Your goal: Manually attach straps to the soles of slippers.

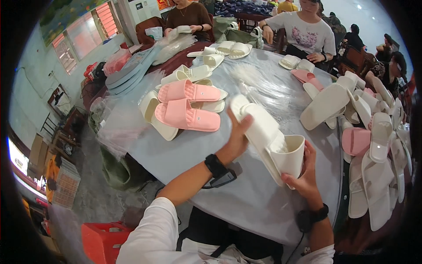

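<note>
A pair of white slippers [262, 132] is up off the table in front of me, pressed together and tilted. My left hand [238, 134] grips them along the left side, its thumb lying over the upper one. At their near right end, my right hand [304, 174] is closed round the wide strap [293, 155], whose opening faces up. To the left of my hands, two pink slippers [193, 115] rest on top of white slippers [166, 127] on the table.
Clear plastic bags [252, 86] lie across the grey tabletop [259, 211]. A heap of white and pink slippers [373, 145] rises along the right edge. More white slippers [235, 49] lie at the far side, where two people work. A red plastic stool [99, 242] stands lower left.
</note>
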A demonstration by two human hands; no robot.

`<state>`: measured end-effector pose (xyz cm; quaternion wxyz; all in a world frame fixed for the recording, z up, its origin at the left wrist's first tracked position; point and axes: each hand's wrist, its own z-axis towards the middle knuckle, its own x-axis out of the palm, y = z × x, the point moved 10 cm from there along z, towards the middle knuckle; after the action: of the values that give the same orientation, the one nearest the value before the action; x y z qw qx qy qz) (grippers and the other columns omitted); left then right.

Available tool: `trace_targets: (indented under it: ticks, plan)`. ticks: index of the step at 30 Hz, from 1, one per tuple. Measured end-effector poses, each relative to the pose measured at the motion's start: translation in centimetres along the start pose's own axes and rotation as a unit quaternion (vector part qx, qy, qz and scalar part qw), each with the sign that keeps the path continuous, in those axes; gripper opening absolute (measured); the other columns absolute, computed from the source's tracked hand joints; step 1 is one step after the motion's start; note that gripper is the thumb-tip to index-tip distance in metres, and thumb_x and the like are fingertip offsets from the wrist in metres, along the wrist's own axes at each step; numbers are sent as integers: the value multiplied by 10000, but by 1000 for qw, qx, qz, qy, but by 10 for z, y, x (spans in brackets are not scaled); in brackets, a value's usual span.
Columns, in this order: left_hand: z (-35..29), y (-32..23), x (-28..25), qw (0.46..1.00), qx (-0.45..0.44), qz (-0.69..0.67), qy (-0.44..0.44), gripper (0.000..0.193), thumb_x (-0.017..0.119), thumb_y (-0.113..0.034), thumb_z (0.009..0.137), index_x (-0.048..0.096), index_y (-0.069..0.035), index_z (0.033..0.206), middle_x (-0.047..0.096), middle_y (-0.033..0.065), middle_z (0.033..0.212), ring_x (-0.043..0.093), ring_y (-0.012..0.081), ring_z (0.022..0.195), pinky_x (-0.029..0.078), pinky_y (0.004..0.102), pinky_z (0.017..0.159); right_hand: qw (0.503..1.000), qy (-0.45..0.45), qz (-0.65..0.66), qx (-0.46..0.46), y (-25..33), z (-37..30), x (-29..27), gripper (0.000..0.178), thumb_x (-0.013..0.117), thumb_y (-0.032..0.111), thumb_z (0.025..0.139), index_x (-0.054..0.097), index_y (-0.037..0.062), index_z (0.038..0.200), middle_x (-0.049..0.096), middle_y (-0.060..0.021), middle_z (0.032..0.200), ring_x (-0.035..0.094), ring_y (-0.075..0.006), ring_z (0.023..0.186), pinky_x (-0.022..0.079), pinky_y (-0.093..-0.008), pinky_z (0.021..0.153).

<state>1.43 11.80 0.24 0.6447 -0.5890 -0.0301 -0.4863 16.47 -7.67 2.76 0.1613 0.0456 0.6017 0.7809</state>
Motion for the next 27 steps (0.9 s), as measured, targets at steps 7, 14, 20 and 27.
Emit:
trace_targets:
  ticks: [7,14,20,27]
  plan:
    - [26,-86,-38,991,20,-121,-50,754,449,-734,963,606,-82,1307,673,123,1195,676,261,1088,569,418,940,996,-40,-24,-78,15,1,-13,1263,942,303,681,132,28,1610,340,-163,1549,375,-305,1443,319,-452,1207]
    - [5,-10,2,963,-266,26,28,654,473,-544,1068,501,-39,1483,652,141,1337,661,247,1183,554,398,1000,985,-57,-72,-147,17,1,-37,1229,912,259,724,101,48,1623,318,-154,1578,354,-298,1469,299,-458,1219]
    - [-1,8,29,905,-43,338,254,634,624,-293,1053,365,-60,1583,527,112,1508,554,213,1328,459,355,1128,975,30,-188,-113,17,8,-21,982,764,400,826,272,20,1586,309,-146,1605,267,-276,1522,227,-435,1252]
    - [-32,7,84,847,47,385,363,758,806,-209,907,423,-40,1539,487,106,1549,533,229,1359,440,385,1146,974,-85,-194,-78,17,-2,-28,764,648,145,806,391,3,1512,412,-162,1521,344,-319,1454,309,-473,1190]
